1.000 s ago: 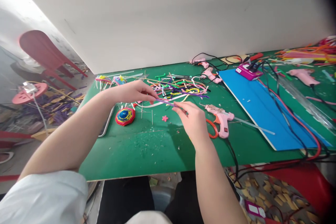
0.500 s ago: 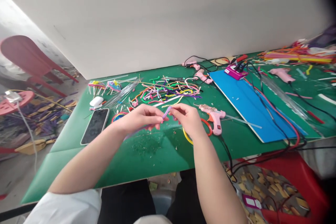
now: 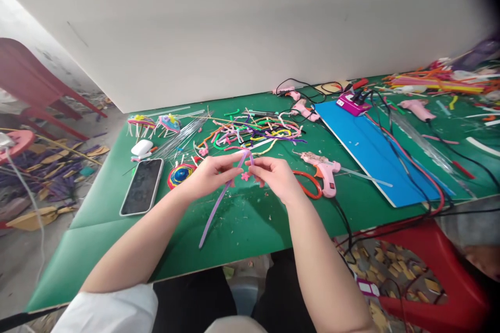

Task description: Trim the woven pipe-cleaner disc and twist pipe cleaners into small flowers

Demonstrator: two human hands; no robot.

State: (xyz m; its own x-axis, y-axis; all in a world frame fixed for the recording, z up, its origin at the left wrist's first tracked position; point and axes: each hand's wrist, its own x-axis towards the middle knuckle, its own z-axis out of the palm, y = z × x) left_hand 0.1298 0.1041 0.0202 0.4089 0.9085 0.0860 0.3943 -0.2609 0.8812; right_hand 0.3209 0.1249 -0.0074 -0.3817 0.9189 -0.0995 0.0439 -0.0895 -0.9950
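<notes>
A purple pipe cleaner (image 3: 214, 209) is pinched between my two hands above the table, bent into a narrow peak where they meet. My left hand (image 3: 220, 171) grips it on the left, and its long tail slants down toward the table's front edge. Close by on the right, my right hand (image 3: 271, 173) pinches the short end. A small pink flower shape (image 3: 245, 176) shows between my fingertips; whether it hangs from the pipe cleaner I cannot tell. Behind my hands lies a tangle of coloured pipe cleaners (image 3: 258, 132). Orange scissor handles (image 3: 312, 186) stick out beside my right wrist.
A phone (image 3: 142, 187), a white case (image 3: 141, 148) and a coiled multicoloured disc (image 3: 180, 175) lie left. On the right are a pink glue gun (image 3: 326, 170), a blue board (image 3: 363, 151) and a purple power strip (image 3: 352, 103) with trailing cords. A white panel (image 3: 234, 31) stands behind.
The pipe cleaner has been bent into a peak, and its tail has swung down into view below my left hand. The pink flower shape now shows between my fingers. The view has shifted slightly.
</notes>
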